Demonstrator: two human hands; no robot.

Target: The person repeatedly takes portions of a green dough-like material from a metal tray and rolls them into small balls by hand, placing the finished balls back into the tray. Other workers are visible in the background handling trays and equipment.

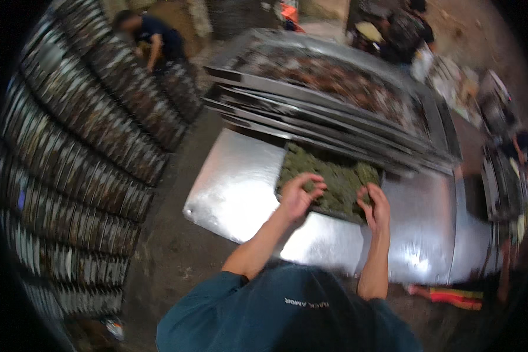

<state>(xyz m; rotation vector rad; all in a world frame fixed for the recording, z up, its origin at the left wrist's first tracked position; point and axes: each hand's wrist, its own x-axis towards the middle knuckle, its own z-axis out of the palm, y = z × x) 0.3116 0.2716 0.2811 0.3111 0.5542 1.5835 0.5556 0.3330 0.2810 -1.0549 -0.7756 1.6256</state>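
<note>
Before me on a shiny metal-topped table [233, 185] sits a shallow rectangular tray filled with a lumpy, green-brown mass [334, 176], its exact material unclear. Over the near left part of the mass is my left hand [300, 193], fingers curled and apart, with nothing visible in it. My right hand [375, 204] is at the near right corner, its thumb and fingers parted above the tray's edge. Whether either hand touches the mass is hard to tell. The tray's far side lies in shadow under a stack of large metal trays.
Large metal trays [334, 121] are stacked at the table's far side, the top one holding reddish-brown pieces. Rows of tightly packed, slatted metal pieces [88, 171] line the left. A person [163, 39] bends over there. Another person [407, 33] is at the far right, near pale bags [451, 81].
</note>
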